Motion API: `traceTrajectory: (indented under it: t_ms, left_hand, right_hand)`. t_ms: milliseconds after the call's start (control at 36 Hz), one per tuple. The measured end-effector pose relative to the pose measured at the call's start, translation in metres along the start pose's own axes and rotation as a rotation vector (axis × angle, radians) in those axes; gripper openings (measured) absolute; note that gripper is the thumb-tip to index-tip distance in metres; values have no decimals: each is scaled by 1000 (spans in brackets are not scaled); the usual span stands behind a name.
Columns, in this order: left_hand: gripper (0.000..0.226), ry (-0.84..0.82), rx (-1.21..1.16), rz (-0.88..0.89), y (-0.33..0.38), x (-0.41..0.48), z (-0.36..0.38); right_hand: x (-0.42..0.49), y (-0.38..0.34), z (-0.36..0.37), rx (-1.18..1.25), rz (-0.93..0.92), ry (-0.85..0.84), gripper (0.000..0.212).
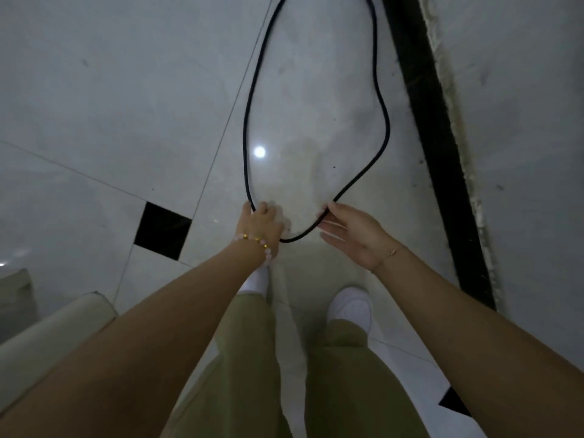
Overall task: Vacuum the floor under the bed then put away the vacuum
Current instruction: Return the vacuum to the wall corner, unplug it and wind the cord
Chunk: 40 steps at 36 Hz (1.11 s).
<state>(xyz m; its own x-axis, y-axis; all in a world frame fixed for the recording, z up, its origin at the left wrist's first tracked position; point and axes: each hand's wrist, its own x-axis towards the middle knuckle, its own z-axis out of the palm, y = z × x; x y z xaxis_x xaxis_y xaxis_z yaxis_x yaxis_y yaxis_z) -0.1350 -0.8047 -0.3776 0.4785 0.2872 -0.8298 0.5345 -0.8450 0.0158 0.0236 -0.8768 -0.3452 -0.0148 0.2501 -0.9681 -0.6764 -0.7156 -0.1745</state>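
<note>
A black power cord runs in a long loop from the top of the view down to my hands. My left hand grips the cord's left strand, fingers curled round it. A short slack piece of cord sags between the two hands. My right hand is palm up with straight fingers, and the cord's right strand passes under its thumb. The vacuum itself and the bed are out of view.
Grey floor tiles with small black inset squares lie below. A black skirting strip runs along a wall on the right. A pale furniture edge stands at the lower left. My feet in white shoes are beneath my hands.
</note>
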Motion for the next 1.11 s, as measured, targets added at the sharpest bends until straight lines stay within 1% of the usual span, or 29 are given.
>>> traceTrajectory:
  t_ms: [28,56,83,111,167,250,306,361,444,500,639,750,917,1000,1056,1111]
  left_hand:
    - [35,38,-89,-21,-2,-12,-2]
    - [34,117,-190,-28,-3,-25,-5]
    - [37,240,-293,-12,-5,-39,-10]
    - [42,325,-382,17,-7,-55,-17]
    - [39,491,-526,73,-10,-86,-29]
    - [31,632,-682,124,-9,-138,-66]
    - [31,673,-775,135,-9,-175,-94]
    - [36,660,-863,155,-12,-214,-126]
    - [50,555,-989,177,-16,-274,-181]
    - [56,522,-1025,169,-19,-313,-218]
    - [50,580,-1025,178,-34,-409,-304]
    - [27,625,-993,227,-52,-464,-353]
    - [26,637,-916,240,-78,-496,-391]
    - [23,619,-887,228,-92,-489,-404]
    - [21,596,-877,204,-100,-479,-414]
    - [22,598,-867,173,-108,-469,-424]
  right_hand:
    - [-14,-5,8,59,-18,-19,20]
    - [-29,-10,15,116,-34,-27,21]
    - [-45,-16,22,156,-49,-25,22]
    - [-62,-23,27,178,-64,-15,22]
    - [-100,-37,38,196,-97,13,22]
    - [-162,-58,53,229,-141,50,19]
    - [-203,-72,64,243,-168,57,17]
    - [-245,-87,76,238,-189,61,16]
    - [-306,-109,96,269,-205,49,13]
    - [-347,-124,112,317,-209,21,12]
    - [-441,-159,150,337,-248,-49,10]
    - [-496,-180,176,365,-277,-118,10]
    - [-542,-208,197,423,-317,-154,10]
    - [-548,-233,200,490,-319,-199,15]
    - [-552,-252,201,489,-340,-251,17]
    - [-556,-275,202,477,-372,-264,17]
